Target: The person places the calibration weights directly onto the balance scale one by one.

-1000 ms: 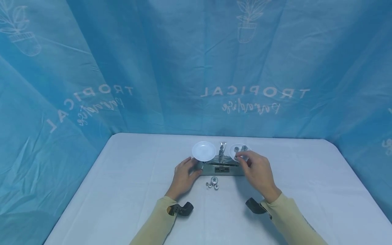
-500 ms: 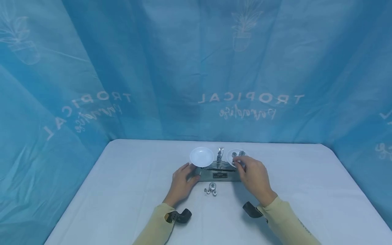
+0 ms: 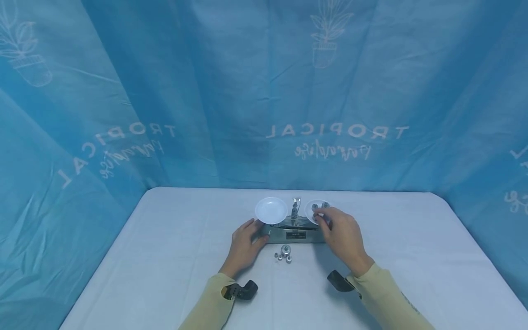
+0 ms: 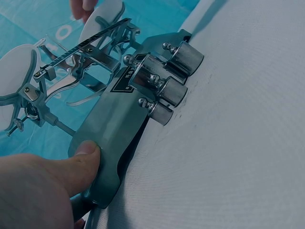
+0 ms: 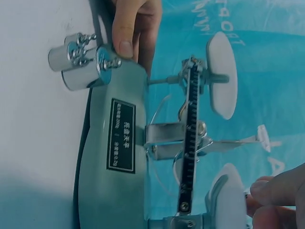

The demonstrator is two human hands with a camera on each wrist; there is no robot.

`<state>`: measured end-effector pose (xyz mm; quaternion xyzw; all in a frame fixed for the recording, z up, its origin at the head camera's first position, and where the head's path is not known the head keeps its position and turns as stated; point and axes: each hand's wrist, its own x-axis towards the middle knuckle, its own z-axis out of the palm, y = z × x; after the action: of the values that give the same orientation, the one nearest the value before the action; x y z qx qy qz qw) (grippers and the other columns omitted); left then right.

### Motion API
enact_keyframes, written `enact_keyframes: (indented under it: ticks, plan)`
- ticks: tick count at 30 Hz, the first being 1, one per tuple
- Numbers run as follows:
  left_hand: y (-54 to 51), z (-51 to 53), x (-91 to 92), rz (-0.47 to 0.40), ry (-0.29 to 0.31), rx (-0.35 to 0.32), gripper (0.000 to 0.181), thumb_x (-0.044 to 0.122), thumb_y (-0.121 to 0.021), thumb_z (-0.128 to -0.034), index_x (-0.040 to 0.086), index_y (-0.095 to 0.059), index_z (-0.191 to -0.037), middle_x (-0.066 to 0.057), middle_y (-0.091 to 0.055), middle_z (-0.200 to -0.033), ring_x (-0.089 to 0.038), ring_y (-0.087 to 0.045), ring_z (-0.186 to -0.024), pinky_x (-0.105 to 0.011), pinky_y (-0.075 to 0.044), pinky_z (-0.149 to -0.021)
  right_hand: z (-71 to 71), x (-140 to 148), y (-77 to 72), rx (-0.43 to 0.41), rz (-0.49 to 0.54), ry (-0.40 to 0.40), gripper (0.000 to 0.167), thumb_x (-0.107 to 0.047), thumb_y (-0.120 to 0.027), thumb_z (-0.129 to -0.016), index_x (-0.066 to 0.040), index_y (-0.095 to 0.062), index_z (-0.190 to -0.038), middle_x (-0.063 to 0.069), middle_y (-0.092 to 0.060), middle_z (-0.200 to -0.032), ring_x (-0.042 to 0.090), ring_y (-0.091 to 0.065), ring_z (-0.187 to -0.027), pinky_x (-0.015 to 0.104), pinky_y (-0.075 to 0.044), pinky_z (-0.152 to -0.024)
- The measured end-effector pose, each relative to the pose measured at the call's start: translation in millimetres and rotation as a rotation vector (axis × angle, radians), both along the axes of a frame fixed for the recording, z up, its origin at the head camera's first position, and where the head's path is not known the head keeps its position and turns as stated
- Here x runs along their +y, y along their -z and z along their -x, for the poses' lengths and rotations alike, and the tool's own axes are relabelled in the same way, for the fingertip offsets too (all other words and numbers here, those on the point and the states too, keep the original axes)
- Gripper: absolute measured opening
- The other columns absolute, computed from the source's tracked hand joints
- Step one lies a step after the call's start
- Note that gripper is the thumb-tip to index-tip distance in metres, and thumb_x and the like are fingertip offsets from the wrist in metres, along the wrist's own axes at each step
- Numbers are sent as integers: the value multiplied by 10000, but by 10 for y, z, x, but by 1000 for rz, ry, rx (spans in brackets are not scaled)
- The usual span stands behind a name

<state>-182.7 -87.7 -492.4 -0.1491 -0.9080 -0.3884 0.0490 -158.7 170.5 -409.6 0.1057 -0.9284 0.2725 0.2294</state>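
Note:
A green-grey balance scale [image 3: 277, 235] has a left pan [image 3: 271, 211] with nothing on it and a right pan [image 3: 308, 212] bearing metal weights [image 3: 325, 205]. My left hand [image 3: 243, 250] grips the left end of the base, its thumb [image 4: 83, 164] on the front face and the other fingers mostly hidden behind. Over the right pan, my right hand [image 3: 343, 236] pinches a small metal weight [image 3: 315, 217] between thumb and fingertips. The fingers largely cover that weight; whether it touches the pan I cannot tell. Several silver knobbed weights [image 4: 186, 58] stand in front of the base.
A white cloth covers the table [image 3: 177, 229]. Blue printed curtains [image 3: 231, 91] hang behind and at the sides. The balance's beam [image 5: 189, 138] and pointer post [image 3: 294, 208] stand between the two pans, close to the right hand.
The head view has shifted slightly, lowering the scene. My right hand stays at the right pan with the weight, its fingers moving only slightly. My left hand keeps its grip on the base.

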Motion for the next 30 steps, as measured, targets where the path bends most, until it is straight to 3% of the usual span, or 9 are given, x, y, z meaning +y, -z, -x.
enact_keyframes:
  ticks: [12,20,30]
  plan:
    - [13,16,11,21,-10,-23,526,308,-654,-973,145,-533,-1458,-44,-543,-1479,-332,-361,-1448,-609,-197,-1192,-214,-110,11,77,61,-94,214,25,-785,-837,-76,-745,-1021,22,-706,-861,6,-462,-565,210,-421,-484]
    - [0,6,1,16,0,8,523,303,-650,-974,125,-536,-1452,-64,-548,-1473,-353,-380,-1432,-634,-210,-1177,-305,-259,127,18,94,-139,213,0,-798,-830,-108,-747,-1006,-14,-723,-896,-24,-479,-586,199,-421,-492]
    - [-10,-5,-9,17,4,8,510,277,-645,-977,116,-538,-1448,-71,-548,-1472,-354,-383,-1430,-634,-208,-1177,-381,-402,281,-124,86,-143,190,-51,-812,-833,-124,-750,-996,-9,-732,-934,-23,-502,-611,199,-450,-531]
